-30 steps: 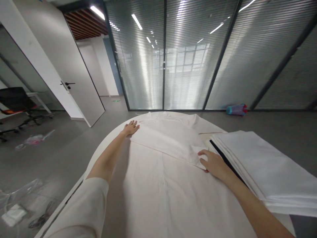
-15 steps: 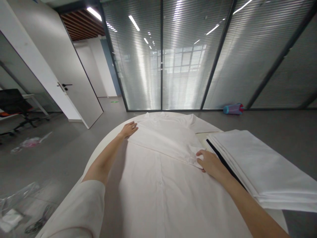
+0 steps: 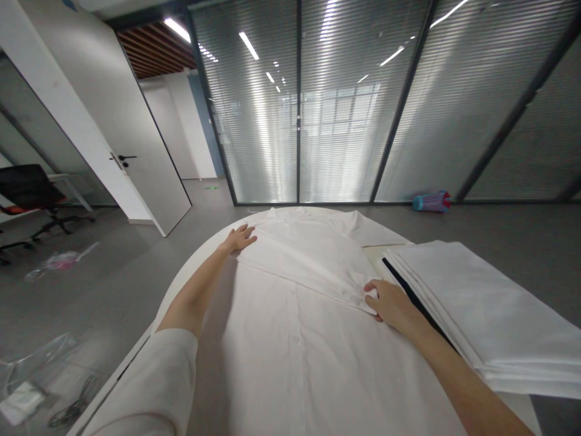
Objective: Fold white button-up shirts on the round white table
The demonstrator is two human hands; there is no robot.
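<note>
A white button-up shirt point(image 3: 272, 351) lies spread front up on a pale rounded table point(image 3: 181, 278), its collar toward the far edge. One sleeve point(image 3: 308, 266) is laid across the chest, slanting down from the left side to the right. My left hand point(image 3: 239, 238) rests flat with fingers spread at the left end of that sleeve, near the shirt's side. At its right end, my right hand point(image 3: 389, 303) pinches the sleeve by its cuff between thumb and fingers. The other sleeve reaches out to the far right.
A stack of folded white cloth point(image 3: 485, 303) with a dark strip lies to the right. Beyond the table stands a glass partition point(image 3: 340, 121), with a blue and pink basket point(image 3: 431, 201) on the floor. At left are an open door point(image 3: 113, 121), an office chair point(image 3: 31, 188) and plastic wrapping point(image 3: 40, 357).
My left hand's fingers lie slightly more spread on the sleeve. My right hand keeps its pinch at the cuff. The whole view has shifted a little.
</note>
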